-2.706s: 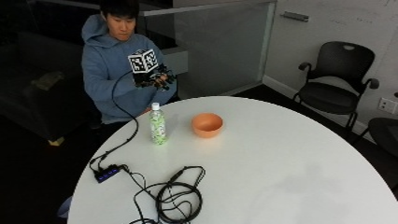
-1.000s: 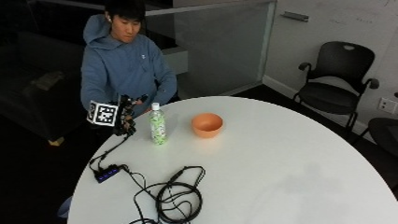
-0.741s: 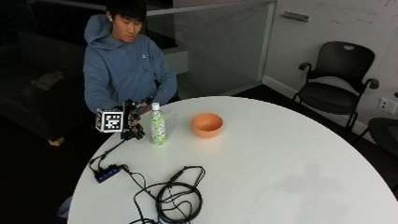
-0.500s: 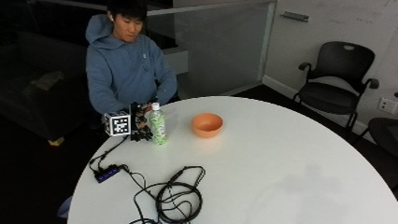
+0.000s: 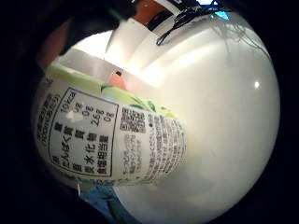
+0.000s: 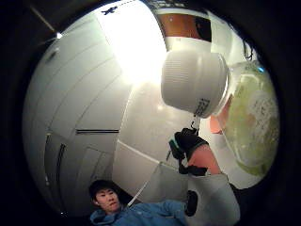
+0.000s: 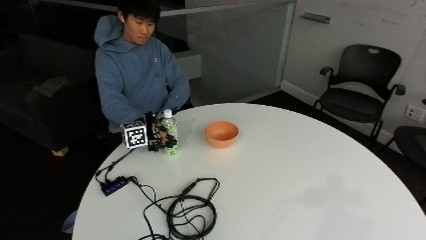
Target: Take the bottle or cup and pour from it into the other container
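White round table (image 7: 319, 170) carries everything. Orange bowl (image 7: 221, 133) sits toward the far side, mouth up, just right of the bottle and apart from it. That reads as the pour target, close enough for a short tilt once the bottle is lifted.

Bottle (image 7: 169, 132) stands upright near the table's left edge, white cap (image 7: 168, 113) on. Cap will likely have to come off before any pour.

Gloved right hand (image 7: 157, 136) is at the bottle's left side, at label height, looks like a side approach for a wrap grip. From the outside view I can't tell whether the fingers are wrapped round it or just alongside.

Palm views add detail: little finger side is filled by the printed label (image 5: 112, 140), so the palm is right up against the bottle body, with the bowl (image 5: 117, 80) peeking out behind it. Thumb side looks up along the neck at the cap (image 6: 194, 82) and shows a gloved fingertip (image 6: 187, 142) beside the bottle, not clearly touching. Neither view shows the closure.

Black cable coil (image 7: 192, 212) lies nearer the front, well clear of the pour path.
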The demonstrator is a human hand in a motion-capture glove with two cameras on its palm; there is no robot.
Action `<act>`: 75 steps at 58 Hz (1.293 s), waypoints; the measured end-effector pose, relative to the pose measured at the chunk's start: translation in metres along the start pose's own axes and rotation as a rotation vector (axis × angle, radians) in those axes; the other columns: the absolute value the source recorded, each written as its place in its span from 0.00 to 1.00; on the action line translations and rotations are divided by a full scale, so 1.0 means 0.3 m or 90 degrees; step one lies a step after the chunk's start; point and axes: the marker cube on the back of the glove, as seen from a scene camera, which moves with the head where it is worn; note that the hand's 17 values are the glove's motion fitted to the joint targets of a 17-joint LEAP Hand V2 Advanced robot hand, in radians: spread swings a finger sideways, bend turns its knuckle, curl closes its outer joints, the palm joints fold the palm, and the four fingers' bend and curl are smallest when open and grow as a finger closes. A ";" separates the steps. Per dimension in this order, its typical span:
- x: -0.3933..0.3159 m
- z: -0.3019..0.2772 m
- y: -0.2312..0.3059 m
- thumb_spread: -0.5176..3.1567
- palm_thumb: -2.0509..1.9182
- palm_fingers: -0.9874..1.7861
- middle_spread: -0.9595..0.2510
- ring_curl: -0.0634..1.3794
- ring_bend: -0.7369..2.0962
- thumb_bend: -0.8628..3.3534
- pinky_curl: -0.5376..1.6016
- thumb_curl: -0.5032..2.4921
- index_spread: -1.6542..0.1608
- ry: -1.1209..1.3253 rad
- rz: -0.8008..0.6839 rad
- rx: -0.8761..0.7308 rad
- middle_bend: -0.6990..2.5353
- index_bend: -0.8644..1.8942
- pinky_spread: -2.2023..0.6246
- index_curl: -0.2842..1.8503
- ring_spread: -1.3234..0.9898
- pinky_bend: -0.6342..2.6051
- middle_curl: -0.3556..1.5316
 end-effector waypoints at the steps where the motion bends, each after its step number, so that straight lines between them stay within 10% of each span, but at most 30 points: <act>1: 0.002 0.003 -0.005 0.37 0.68 0.44 0.92 0.25 0.51 0.20 0.38 0.29 0.76 0.001 -0.005 0.011 0.29 0.35 0.88 0.21 0.66 0.44 0.36; 13: -0.024 0.008 0.030 0.36 0.74 0.62 0.86 0.25 0.50 0.21 0.38 0.32 0.79 -0.015 0.169 -0.026 0.32 0.38 0.83 0.23 0.59 0.42 0.38; 28: 0.019 0.064 -0.010 0.29 0.78 0.74 0.77 0.28 0.45 0.20 0.38 0.35 0.83 0.009 -0.080 0.062 0.33 0.36 0.75 0.28 0.52 0.38 0.41; 36: -0.084 0.095 -0.058 0.26 0.78 0.76 0.76 0.30 0.44 0.20 0.40 0.37 0.84 0.061 0.138 -0.061 0.32 0.36 0.73 0.29 0.51 0.38 0.42; 75: -0.223 0.589 -0.371 0.22 0.77 0.78 0.76 0.35 0.43 0.20 0.43 0.39 0.85 1.091 -0.216 -0.675 0.32 0.37 0.71 0.31 0.51 0.37 0.45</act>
